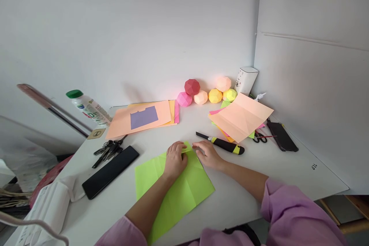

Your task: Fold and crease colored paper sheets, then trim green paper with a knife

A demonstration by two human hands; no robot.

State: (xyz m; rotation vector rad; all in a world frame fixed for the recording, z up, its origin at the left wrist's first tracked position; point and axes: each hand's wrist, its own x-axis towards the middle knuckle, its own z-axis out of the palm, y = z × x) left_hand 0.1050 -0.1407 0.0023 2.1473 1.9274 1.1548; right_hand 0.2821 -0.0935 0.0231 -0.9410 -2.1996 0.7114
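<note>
A bright green sheet of paper (187, 184) with crease lines lies slantwise on the desk in front of me. Its far corner is folded over into a small flap. My left hand (175, 160) rests on the sheet, fingers curled and thumb and forefinger closed at the folded corner. Just right of that corner, my right hand (209, 155) has its fingertips at the paper's edge, thumb and forefinger apart, with nothing visible between them. A black and yellow utility knife (227, 145), blade out, lies beyond my right hand.
Paper stacks lie at back left (119, 122) and right (242, 117). Several faceted paper balls (215, 95) stand by the wall. Scissors (261, 137) and a black phone-like object (282, 137) lie right; keys (108, 150), a black phone (111, 173) and a bottle (90, 109) are left.
</note>
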